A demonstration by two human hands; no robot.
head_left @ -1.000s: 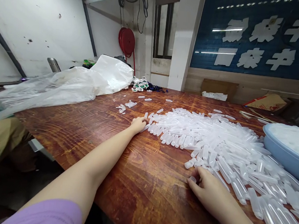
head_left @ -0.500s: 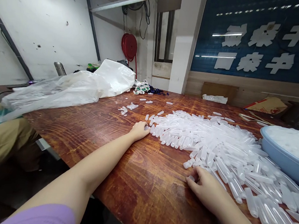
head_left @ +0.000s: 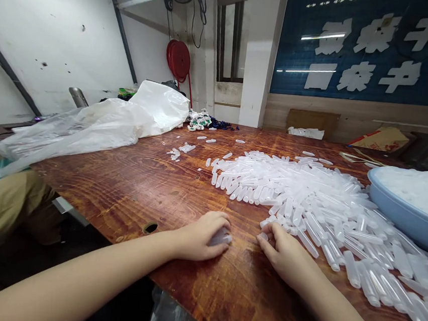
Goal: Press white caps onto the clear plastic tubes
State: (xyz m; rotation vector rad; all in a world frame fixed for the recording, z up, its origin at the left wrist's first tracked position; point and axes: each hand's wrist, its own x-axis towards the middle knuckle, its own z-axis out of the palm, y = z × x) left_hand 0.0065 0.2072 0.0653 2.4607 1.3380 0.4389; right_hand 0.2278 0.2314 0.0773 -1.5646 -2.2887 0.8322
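A wide heap of small translucent white plastic tubes (head_left: 291, 183) lies spread on the brown wooden table (head_left: 120, 187). My left hand (head_left: 204, 238) rests low over the tabletop, left of the heap, its fingers curled round a translucent plastic tube (head_left: 220, 237); whether more than one is in it I cannot tell. At the heap's near edge is my right hand (head_left: 281, 250), thumb and fingers pinched on the end of a similar tube (head_left: 264, 236), mostly hidden by the fingers. The two hands are a short distance apart.
On the right stands a blue basin (head_left: 401, 214) full of white pieces. A large white plastic sheet (head_left: 119, 121) covers the table's far left. Small scraps (head_left: 180, 149) lie mid-table, and a round hole (head_left: 150, 227) is near the front edge. Another person's leg (head_left: 16, 202) shows at left.
My left hand has moved from the heap's left end back toward me and closer to my right hand, with a tube in it. My right hand stays near the same spot.
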